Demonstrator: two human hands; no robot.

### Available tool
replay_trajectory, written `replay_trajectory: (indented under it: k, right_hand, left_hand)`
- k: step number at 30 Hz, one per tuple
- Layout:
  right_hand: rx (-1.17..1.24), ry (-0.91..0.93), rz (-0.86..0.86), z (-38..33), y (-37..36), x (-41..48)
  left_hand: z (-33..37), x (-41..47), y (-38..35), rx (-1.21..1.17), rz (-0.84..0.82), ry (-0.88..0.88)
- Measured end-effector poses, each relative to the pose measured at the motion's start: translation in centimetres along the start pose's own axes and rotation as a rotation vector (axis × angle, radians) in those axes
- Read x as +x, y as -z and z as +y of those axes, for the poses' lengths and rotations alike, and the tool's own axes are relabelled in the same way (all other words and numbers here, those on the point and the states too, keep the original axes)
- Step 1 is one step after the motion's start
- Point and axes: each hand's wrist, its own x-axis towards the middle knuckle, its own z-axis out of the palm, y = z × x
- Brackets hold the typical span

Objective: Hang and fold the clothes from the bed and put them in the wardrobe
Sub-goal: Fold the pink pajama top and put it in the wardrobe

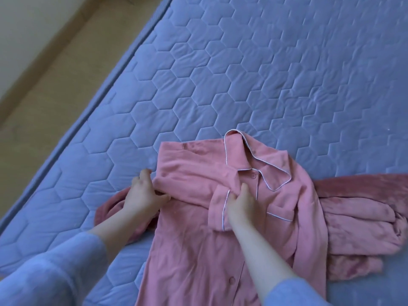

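Two hands are holding the pink pyjama shirt [194,250], and I am watching both through the head camera. My left hand [144,193] is closing its grip on the shirt's left edge as I see it, fingers and thumb curling round a fold of cloth near the shoulder. My right hand [240,204] is pinching its grip on the white-piped cuff [218,208] of a sleeve that is lying folded across the shirt's chest, just beside the chest pocket [281,212]. The shirt is lying front up, its collar [254,155] spreading open at the far end and its hem running out of view toward me. A darker pink fleecy garment [357,219] is lying under the shirt, bunching out past its right side and showing a little past its left. Both are resting on the bed [242,74], whose blue quilted cover is stretching away beyond the shirt's collar. Pale floor [44,89] is showing well off to the shirt's left.
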Motion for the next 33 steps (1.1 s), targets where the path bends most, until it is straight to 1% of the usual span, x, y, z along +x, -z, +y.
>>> replay_trajectory:
  k: [1,3,4,5,7,9,10,12,14,16,18,19,21,24,27,29,31,33]
  right_hand:
    - [0.109,-0.045,-0.023,0.5,0.6,0.7]
    - [0.475,-0.124,-0.096,1.6,2.3,1.6]
    - [0.560,-0.175,-0.095,2.5,3.0,2.1]
    - [0.563,-0.226,-0.097,3.5,3.6,2.6]
    - [0.433,-0.298,-0.128,5.2,4.6,3.2]
    - [0.230,-0.287,-0.066,6.6,5.0,3.5]
    - [0.189,-0.281,-0.035,6.7,5.1,3.4]
    - [0.194,-0.230,0.018,5.9,4.8,2.7]
    - [0.165,-0.139,0.018,4.6,3.8,1.5]
    - [0.016,-0.059,-0.019,3.9,2.5,0.0]
    - [-0.151,-0.030,-0.015,4.3,1.6,-0.5]
    - [-0.170,-0.033,-0.009,4.6,1.5,-0.4]
    - [-0.130,-0.044,0.008,5.2,1.8,0.2]
    - [-0.051,-0.057,0.123,6.3,3.7,1.5]
    - [0.271,-0.113,0.155,8.1,6.2,2.7]
    - [0.394,-0.198,0.180,9.3,7.7,3.0]
    - [0.345,-0.253,0.191,10.4,8.7,3.0]
    - [0.261,-0.274,0.183,11.4,9.2,3.1]
  left_hand:
    - [0.0,0.0,-0.1,-0.055,-0.016,-0.001]
    - [-0.2,0.1,-0.6,-0.123,-0.021,-0.009]
    - [-0.4,0.1,-0.8,-0.142,-0.008,-0.016]
    - [-0.6,0.1,-1.0,-0.148,0.009,-0.022]
    - [-0.9,0.1,-1.1,-0.131,0.027,-0.034]
    - [-1.1,0.2,-1.0,-0.092,0.001,-0.058]
    - [-1.1,0.2,-0.9,-0.071,-0.015,-0.073]
    - [-1.1,0.2,-0.8,-0.024,-0.018,-0.119]
    - [-1.0,0.2,-0.9,0.014,-0.007,-0.176]
    - [-0.8,0.0,-1.0,0.021,0.002,-0.213]
    - [-0.5,-0.3,-1.2,0.018,0.001,-0.229]
    - [-0.3,-0.4,-1.4,0.009,-0.004,-0.230]
    - [-0.2,-0.6,-1.6,-0.015,-0.009,-0.230]
    - [-0.5,-0.6,-1.7,0.008,0.017,-0.249]
    - [-1.1,-0.6,-1.6,-0.007,0.032,-0.228]
    - [-1.2,-0.8,-1.6,-0.047,0.030,-0.215]
    - [-1.3,-1.0,-1.8,-0.079,0.029,-0.208]
    - [-1.3,-0.9,-2.0,-0.038,0.024,-0.219]
